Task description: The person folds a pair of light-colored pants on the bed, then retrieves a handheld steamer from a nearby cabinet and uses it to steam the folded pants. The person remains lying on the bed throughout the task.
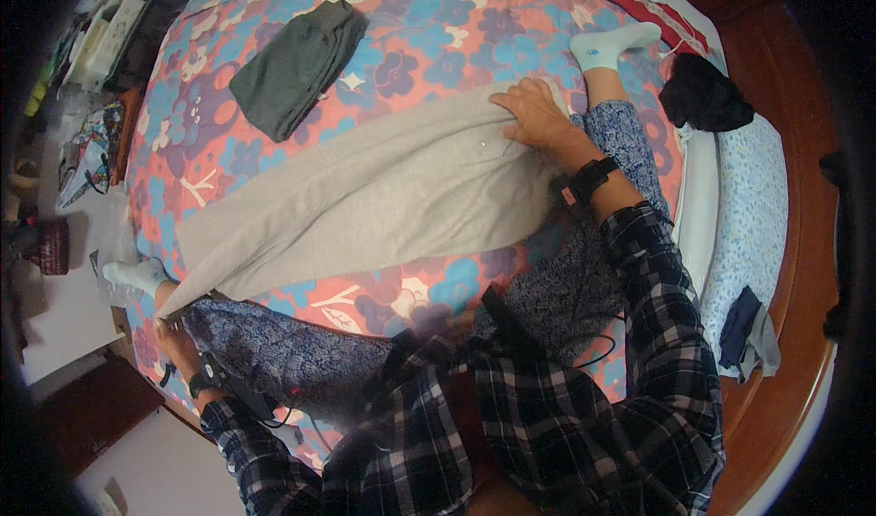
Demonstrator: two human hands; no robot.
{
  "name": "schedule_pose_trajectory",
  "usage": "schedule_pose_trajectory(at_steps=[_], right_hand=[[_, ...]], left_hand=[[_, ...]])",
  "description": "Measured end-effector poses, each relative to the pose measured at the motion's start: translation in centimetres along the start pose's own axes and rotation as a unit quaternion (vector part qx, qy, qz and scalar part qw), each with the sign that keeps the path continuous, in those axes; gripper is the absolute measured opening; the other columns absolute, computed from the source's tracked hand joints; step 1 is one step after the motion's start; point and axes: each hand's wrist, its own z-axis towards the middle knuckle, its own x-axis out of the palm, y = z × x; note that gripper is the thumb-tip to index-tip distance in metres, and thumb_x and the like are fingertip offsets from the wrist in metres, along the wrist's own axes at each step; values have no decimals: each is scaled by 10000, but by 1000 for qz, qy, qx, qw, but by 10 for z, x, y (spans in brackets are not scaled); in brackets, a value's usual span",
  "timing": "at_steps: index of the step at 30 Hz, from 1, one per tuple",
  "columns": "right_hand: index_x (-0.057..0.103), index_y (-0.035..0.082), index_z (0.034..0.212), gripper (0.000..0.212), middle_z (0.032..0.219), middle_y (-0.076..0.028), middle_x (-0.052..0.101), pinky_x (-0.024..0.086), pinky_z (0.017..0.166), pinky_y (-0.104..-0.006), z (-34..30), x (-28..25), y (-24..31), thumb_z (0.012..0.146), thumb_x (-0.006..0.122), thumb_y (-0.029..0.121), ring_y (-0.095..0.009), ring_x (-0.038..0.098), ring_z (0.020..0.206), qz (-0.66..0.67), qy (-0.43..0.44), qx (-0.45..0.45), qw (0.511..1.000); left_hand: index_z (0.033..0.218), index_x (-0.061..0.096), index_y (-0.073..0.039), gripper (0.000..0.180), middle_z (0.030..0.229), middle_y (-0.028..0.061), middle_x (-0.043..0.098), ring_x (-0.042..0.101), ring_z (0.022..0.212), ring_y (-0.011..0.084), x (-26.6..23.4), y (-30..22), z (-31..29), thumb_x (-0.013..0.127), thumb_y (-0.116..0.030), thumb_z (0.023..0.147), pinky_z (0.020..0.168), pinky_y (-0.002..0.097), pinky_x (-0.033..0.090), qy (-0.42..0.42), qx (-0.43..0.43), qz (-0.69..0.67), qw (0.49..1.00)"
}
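A long beige cloth garment (365,206) lies stretched slantwise across the bed in front of me; its exact kind does not show. My left hand (173,338) pinches its near left corner, beside my left foot. At the far right end, my right hand (538,119) rests on top of the cloth with the fingers apart. Shallow folds run along the garment's length. Beyond it lies a folded dark green garment (299,71), apart from both hands.
A flowered bedspread (392,73) covers the bed. My legs in blue patterned trousers (292,343) spread to both sides. A black cloth bundle (707,92) and a pale blue pillow (753,215) lie at right. Cluttered shelves (96,51) stand at left.
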Motion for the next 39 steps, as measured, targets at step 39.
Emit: schedule_pose_trajectory(at_steps=[39], right_hand=[[685,76,1136,416,1102,-124,651,472,954,-431,-48,-6,19,734,786,114,-328,601,1072,109,111,-71,985]], left_hand=[[1184,584,-13,232,1156,112,624,582,1129,232,-21,55,-26,531,-167,1019,1040,365,449,-28,-100,-277,955]])
